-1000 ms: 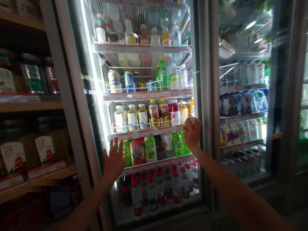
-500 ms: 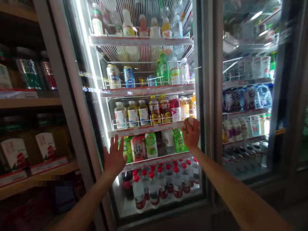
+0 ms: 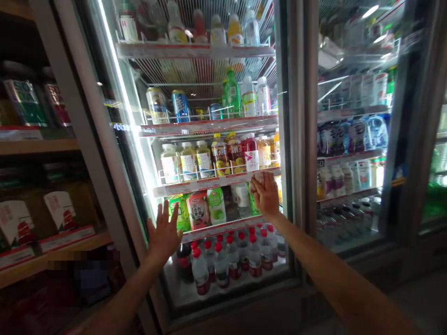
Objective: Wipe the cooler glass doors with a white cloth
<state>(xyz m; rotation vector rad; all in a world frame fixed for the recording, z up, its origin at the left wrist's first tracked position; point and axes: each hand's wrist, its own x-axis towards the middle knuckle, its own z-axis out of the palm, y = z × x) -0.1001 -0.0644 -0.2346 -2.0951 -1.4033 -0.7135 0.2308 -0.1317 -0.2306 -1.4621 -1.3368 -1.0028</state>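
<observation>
A bare left hand (image 3: pixel 163 237) is raised with fingers spread apart before a metal-framed glass cooler door (image 3: pixel 296 139). A bare right hand (image 3: pixel 266 195) is shown with fingers curled together on a small pale round object (image 3: pixel 259 177), held level with a white shelf edge (image 3: pixel 216 184). Green-labelled plastic bottles (image 3: pixel 181 214) are stocked beyond the left fingertips.

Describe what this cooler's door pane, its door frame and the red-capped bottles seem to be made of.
The door pane looks like clear glass: smooth, with bright glare streaks. The door frame seems to be brushed metal, perhaps aluminium, given its dull grey sheen. The red-capped bottles look like clear plastic with glossy highlights, though the glass in front leaves this less certain.
</observation>
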